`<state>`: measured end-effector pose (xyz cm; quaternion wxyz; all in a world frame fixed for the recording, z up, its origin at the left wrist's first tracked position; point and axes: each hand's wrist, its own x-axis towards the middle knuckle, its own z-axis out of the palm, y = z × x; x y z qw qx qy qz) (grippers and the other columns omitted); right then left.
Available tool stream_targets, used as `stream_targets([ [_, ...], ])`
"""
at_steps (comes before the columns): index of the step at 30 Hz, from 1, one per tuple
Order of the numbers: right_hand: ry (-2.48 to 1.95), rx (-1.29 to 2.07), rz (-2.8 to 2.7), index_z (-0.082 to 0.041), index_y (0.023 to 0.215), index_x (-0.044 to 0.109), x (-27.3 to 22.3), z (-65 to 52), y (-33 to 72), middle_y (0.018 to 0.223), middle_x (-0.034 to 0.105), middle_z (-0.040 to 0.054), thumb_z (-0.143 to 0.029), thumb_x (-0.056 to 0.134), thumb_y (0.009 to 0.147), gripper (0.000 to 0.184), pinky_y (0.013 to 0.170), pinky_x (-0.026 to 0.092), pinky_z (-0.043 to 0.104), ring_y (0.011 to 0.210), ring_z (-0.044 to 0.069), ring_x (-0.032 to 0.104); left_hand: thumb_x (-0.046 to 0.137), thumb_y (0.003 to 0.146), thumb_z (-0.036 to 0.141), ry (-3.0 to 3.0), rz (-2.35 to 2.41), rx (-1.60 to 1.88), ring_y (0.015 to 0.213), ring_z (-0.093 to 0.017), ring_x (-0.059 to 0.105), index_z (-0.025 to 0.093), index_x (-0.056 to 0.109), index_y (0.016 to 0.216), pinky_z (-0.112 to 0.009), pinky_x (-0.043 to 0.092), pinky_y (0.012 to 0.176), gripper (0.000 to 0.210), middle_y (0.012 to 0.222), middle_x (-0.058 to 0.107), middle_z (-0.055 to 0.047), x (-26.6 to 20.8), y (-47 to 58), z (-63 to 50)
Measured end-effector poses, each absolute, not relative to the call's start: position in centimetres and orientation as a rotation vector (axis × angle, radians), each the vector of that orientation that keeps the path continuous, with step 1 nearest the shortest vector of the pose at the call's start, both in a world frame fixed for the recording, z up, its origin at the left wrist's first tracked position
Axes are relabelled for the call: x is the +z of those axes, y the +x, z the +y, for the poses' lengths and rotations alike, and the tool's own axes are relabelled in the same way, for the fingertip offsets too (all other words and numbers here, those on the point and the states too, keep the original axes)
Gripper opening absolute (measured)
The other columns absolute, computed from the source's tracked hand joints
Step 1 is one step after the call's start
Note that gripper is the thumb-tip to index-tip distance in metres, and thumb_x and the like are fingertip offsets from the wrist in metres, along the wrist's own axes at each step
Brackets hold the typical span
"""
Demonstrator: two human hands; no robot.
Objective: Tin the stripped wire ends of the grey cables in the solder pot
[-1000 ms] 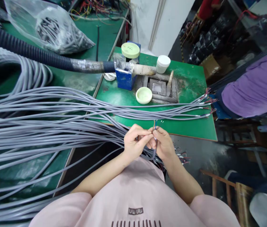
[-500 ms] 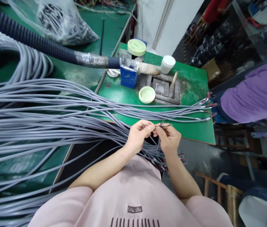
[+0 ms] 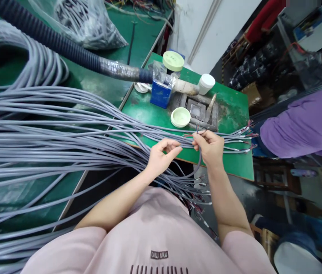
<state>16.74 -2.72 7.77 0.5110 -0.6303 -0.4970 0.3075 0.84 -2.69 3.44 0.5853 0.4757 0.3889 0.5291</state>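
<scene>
Right hand pinches a round grey cable near the front edge of the green tabletop; left hand gapes half-open.

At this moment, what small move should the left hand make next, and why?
Probably the left hand should reach over and pinch the thin wires sticking out sideways from the right fingertips. The right hand holds the grey cable near its end, where the wires spread apart, while the left thumb and fingers are parted with nothing visible between them.
</scene>
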Motion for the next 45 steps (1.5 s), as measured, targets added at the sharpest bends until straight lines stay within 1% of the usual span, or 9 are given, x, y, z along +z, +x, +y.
stream_targets([
  [4, -1.563, 0.728, -1.306, -0.016, 0.059, 0.061, 8.5, 0.9, 18.1, 0.047, 0.059, -0.004, -0.026, 0.068, 0.071, 0.018, 0.036, 0.036, 0.016, 0.035, 0.006, 0.048, 0.066, 0.079, 0.027, 1.704, 1.088, 1.409, 0.075, -0.017, 0.056, 0.021, 0.069, 0.079, -0.032, 0.04, 0.077, 0.007, 0.073, 0.065, -0.001, 2.0, -1.3, 0.2],
  [9, -1.768, 0.751, -1.472, -0.014, 0.05, 0.058, 9.2, 5.6, 18.7, 0.042, 0.057, -0.0028, -0.018, 0.067, 0.069, 0.021, 0.035, 0.033, 0.017, 0.033, 0.006, 0.046, 0.06, 0.084, 0.028, 2.023, 1.237, 1.344, 0.088, -0.022, 0.058, 0.021, 0.068, 0.088, -0.037, 0.036, 0.083, 0.011, 0.087, 0.07, -0.005, 0.5, -2.2, 1.6],
  [13, -1.935, 0.692, -1.681, -0.013, 0.045, 0.055, 8.9, 8.3, 18.5, 0.04, 0.055, -0.0023, -0.014, 0.065, 0.07, 0.027, 0.041, 0.034, 0.019, 0.034, 0.006, 0.046, 0.058, 0.086, 0.027, 2.098, 1.219, 1.359, 0.086, -0.02, 0.06, 0.022, 0.068, 0.087, -0.036, 0.036, 0.082, 0.011, 0.085, 0.072, -0.004, 0.1, -2.1, 1.3],
  [16, -2.046, 0.595, -1.853, -0.014, 0.044, 0.055, 9.0, 9.5, 18.0, 0.041, 0.054, -0.002, -0.012, 0.064, 0.07, 0.028, 0.05, 0.039, 0.021, 0.043, 0.009, 0.053, 0.058, 0.086, 0.026, 2.148, 1.223, 1.367, 0.084, -0.02, 0.06, 0.022, 0.067, 0.087, -0.036, 0.036, 0.081, 0.01, 0.084, 0.072, -0.003, 0.0, -2.0, 1.2],
  [21, -2.253, 0.448, -2.075, -0.016, 0.049, 0.06, 9.8, 10.4, 17.0, 0.052, 0.062, 0.0017, -0.014, 0.063, 0.068, 0.02, 0.062, 0.045, 0.024, 0.068, 0.019, 0.065, 0.056, 0.088, 0.026, 2.212, 1.258, 1.378, 0.082, -0.018, 0.06, 0.022, 0.067, 0.086, -0.036, 0.037, 0.083, 0.011, 0.081, 0.072, -0.001, 0.0, -2.1, 1.2],
  [27, -2.342, 0.342, -2.189, -0.017, 0.056, 0.064, 9.5, 10.9, 16.2, 0.061, 0.066, 0.0051, -0.017, 0.061, 0.069, 0.013, 0.064, 0.045, 0.028, 0.075, 0.023, 0.065, 0.058, 0.087, 0.025, 2.244, 1.248, 1.408, 0.079, -0.017, 0.061, 0.021, 0.066, 0.085, -0.036, 0.039, 0.084, 0.009, 0.08, 0.072, 0.0, 0.0, -2.1, 1.2],
  [32, -2.273, 0.345, -2.169, -0.017, 0.052, 0.061, 10.2, 10.8, 17.0, 0.058, 0.064, 0.0047, -0.017, 0.061, 0.068, 0.017, 0.063, 0.044, 0.028, 0.071, 0.022, 0.064, 0.058, 0.087, 0.023, 2.244, 1.246, 1.428, 0.078, -0.016, 0.06, 0.021, 0.065, 0.085, -0.035, 0.039, 0.084, 0.008, 0.079, 0.072, 0.001, 0.0, -2.2, 1.2],
  [38, -2.196, 0.316, -1.957, -0.017, 0.047, 0.055, 12.2, 11.1, 21.4, 0.05, 0.058, 0.0032, -0.02, 0.062, 0.07, 0.024, 0.055, 0.042, 0.027, 0.055, 0.017, 0.058, 0.057, 0.087, 0.023, 2.237, 1.241, 1.418, 0.08, -0.017, 0.061, 0.022, 0.065, 0.085, -0.036, 0.039, 0.087, 0.008, 0.081, 0.072, 0.0, 0.1, -2.2, 1.2],
  [45, -2.349, 0.42, -1.793, -0.015, 0.05, 0.057, 10.6, 12.9, 25.0, 0.051, 0.059, 0.0036, -0.019, 0.062, 0.07, 0.02, 0.054, 0.045, 0.027, 0.049, 0.014, 0.055, 0.06, 0.085, 0.021, 2.276, 1.213, 1.462, 0.078, -0.017, 0.061, 0.022, 0.064, 0.084, -0.037, 0.041, 0.087, 0.004, 0.079, 0.072, 0.001, 0.1, -2.2, 1.3],
])
